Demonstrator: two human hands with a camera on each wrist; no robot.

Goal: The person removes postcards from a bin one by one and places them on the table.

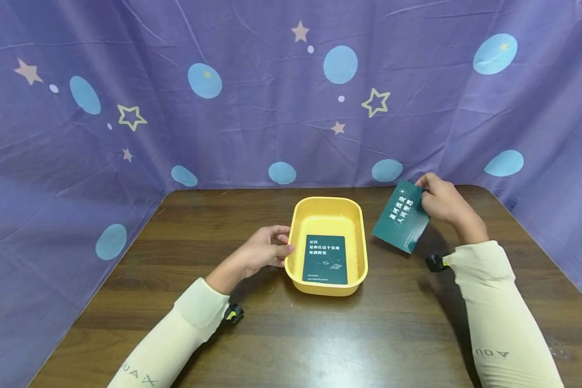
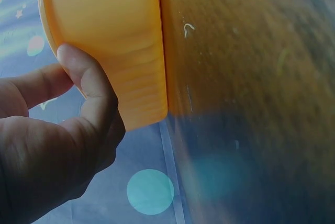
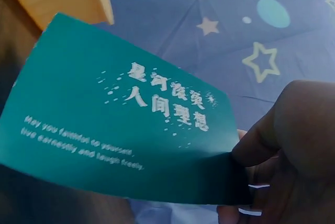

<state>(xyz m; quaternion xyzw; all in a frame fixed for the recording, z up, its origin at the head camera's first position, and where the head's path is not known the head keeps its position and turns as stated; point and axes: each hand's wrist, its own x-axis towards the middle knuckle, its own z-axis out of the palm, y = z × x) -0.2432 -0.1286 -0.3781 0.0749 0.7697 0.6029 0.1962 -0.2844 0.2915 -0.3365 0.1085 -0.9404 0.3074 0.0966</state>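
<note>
A yellow rectangular tray (image 1: 362, 242) with raised walls stands on the table. Inside it lies a dark green card (image 1: 325, 264) with white writing and small planet drawings. My left hand (image 1: 264, 249) pinches the tray's left rim between thumb and fingers; the left wrist view shows the thumb (image 2: 84, 69) over the edge. To the tray's right, my right hand (image 1: 443, 202) holds a second green card (image 1: 401, 218) by its upper corner, raised off the table and tilted. White characters and two lines of English cover this card's face in the right wrist view.
A brown wooden table (image 1: 213, 221) bears the tray. Behind and around it hangs a purple curtain (image 1: 252, 129) with stars and blue ovals. Both sleeves are pale, and a black wrist device (image 1: 234, 313) shows at the left cuff.
</note>
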